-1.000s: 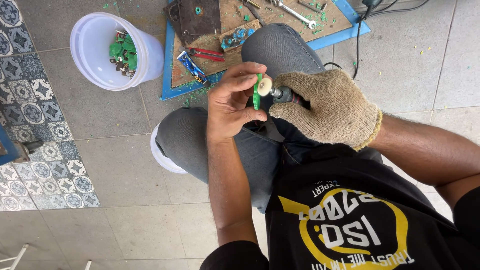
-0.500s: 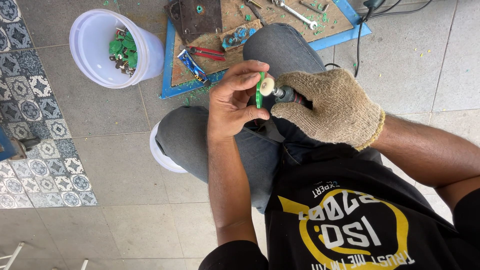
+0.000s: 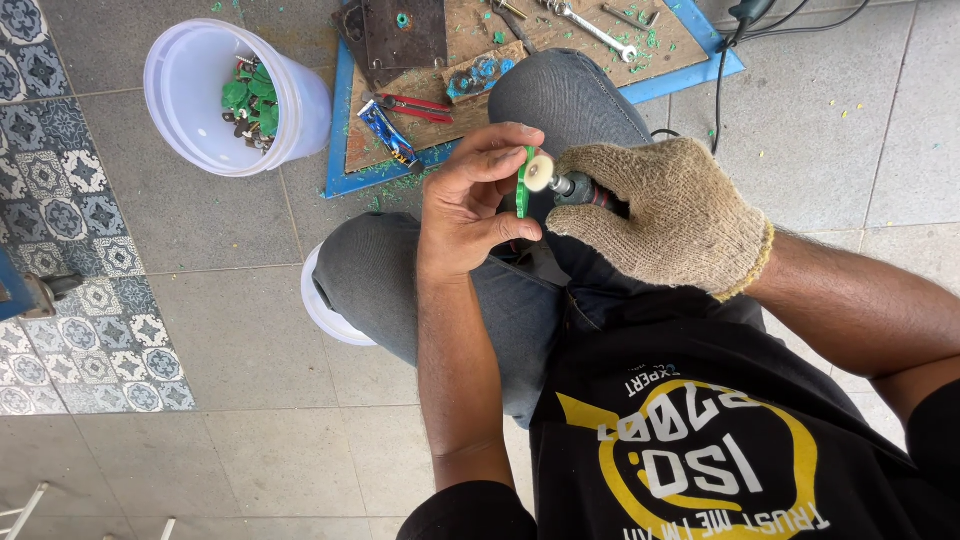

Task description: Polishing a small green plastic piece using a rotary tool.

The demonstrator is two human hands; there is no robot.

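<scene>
Our bare left hand (image 3: 470, 205) pinches a green plastic piece (image 3: 521, 183) edge-on above the knee, exposing its rim; our gloved right hand (image 3: 665, 215) grips the rotary tool, buffing wheel (image 3: 539, 172) touching it.

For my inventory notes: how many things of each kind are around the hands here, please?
Gloves: 1, on the right hand
Small green pieces held in the left hand: 1
Rotary tools with buffing wheel: 1
White buckets: 1
Wrenches: 1
Red-handled pliers: 1
Total: 6
</scene>
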